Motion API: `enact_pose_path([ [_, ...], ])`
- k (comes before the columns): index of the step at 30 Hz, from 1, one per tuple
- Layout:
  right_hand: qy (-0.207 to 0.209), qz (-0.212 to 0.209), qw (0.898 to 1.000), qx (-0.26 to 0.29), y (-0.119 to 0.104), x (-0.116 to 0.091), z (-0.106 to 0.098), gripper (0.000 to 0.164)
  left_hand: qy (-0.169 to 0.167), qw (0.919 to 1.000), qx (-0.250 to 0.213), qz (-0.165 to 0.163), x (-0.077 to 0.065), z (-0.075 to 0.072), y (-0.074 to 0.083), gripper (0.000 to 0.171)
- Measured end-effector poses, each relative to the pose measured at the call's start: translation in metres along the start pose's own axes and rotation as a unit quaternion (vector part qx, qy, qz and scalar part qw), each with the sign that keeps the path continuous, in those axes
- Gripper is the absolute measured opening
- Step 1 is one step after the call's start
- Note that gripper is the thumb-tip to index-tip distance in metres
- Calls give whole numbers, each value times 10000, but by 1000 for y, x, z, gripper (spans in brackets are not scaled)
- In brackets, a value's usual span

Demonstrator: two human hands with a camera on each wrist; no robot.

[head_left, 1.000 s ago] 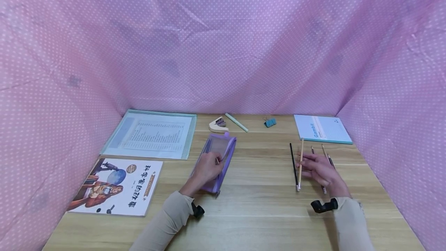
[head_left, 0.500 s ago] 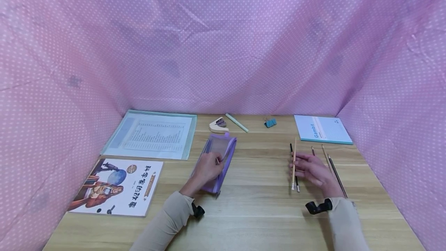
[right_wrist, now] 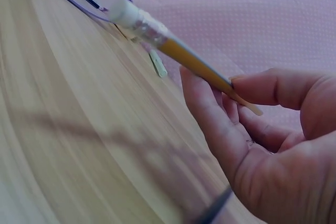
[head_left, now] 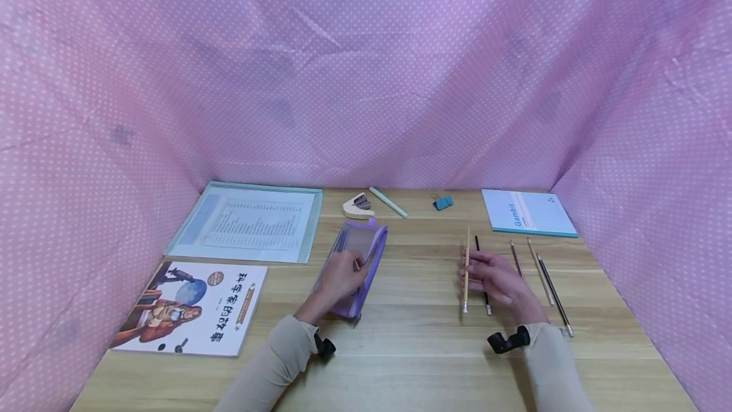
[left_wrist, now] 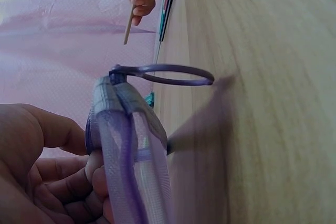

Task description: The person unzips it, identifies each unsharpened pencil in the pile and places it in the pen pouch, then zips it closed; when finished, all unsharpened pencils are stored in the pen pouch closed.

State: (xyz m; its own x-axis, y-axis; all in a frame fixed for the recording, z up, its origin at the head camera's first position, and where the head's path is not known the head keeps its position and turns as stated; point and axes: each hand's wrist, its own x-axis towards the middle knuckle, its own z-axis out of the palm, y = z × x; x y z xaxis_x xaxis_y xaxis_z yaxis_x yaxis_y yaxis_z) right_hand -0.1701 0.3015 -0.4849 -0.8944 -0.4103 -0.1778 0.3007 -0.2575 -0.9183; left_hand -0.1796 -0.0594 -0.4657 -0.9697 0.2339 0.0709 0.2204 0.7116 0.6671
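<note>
My right hand (head_left: 500, 278) pinches a yellow pencil (head_left: 467, 272) between thumb and fingers. In the right wrist view the pencil (right_wrist: 191, 62) is held above the table, its white eraser end toward the camera. With my left hand (head_left: 342, 277) I grip the edge of a purple mesh pencil case (head_left: 370, 272); a pencil shows inside along its left side. A dark zipper ring (left_wrist: 168, 74) juts from the case's near end in the left wrist view. A black pencil (head_left: 487, 301) lies on the table just below the right hand.
Several pencils (head_left: 551, 291) lie right of my right hand. Behind are a stapler (head_left: 358, 207), a pale green pen (head_left: 389, 202), a teal binder clip (head_left: 443, 202) and a notebook (head_left: 528, 212). A document folder (head_left: 246, 221) and picture book (head_left: 191, 307) are at left.
My right hand has carried the yellow pencil left, past the black pencil and away from the other pencils. The left hand and pencil case stay put.
</note>
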Motion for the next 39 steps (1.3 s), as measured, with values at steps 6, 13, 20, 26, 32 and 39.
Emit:
enact_pose_path([
  [6,143,82,9999,-51,5,8,13,48,16,10000,41,3,0,0,0,10],
  [13,215,148,9996,-96,11,17,26,55,42,10000,54,31,0,0,0,11],
  [20,187,351,9988,-268,19,27,42,57,42,10000,65,33,0,0,0,11],
  [26,197,466,9980,-366,23,34,56,58,37,9999,104,21,0,0,0,10],
  [32,271,525,9976,-373,27,42,67,57,-2,10000,62,-20,0,0,1,9],
  [39,116,589,9975,-360,34,50,80,54,35,9999,119,23,0,1,0,9],
])
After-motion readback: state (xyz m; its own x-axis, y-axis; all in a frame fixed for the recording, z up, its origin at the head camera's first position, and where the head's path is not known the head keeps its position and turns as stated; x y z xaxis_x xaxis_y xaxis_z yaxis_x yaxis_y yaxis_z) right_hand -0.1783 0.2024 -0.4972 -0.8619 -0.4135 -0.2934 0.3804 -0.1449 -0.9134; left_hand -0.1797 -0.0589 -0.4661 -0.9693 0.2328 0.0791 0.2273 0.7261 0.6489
